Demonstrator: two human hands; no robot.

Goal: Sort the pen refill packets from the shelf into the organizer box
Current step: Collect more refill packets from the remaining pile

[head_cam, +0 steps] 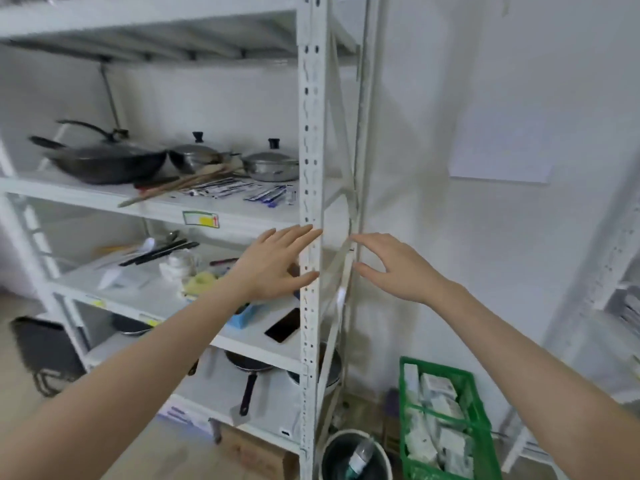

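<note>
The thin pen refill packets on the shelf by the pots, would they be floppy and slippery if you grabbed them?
Probably floppy: the thin blue-and-white pen refill packets lie flat and look like slim film sleeves. They likely weigh little, being so thin. They may slide, since they are fanned loosely over each other on the smooth white metal shelf. Both the left hand and the right hand are empty.

A green-bordered label (201, 218) on the front edge of the shelf (104, 199) shows a red "1"; other print is too blurred to read.
</note>
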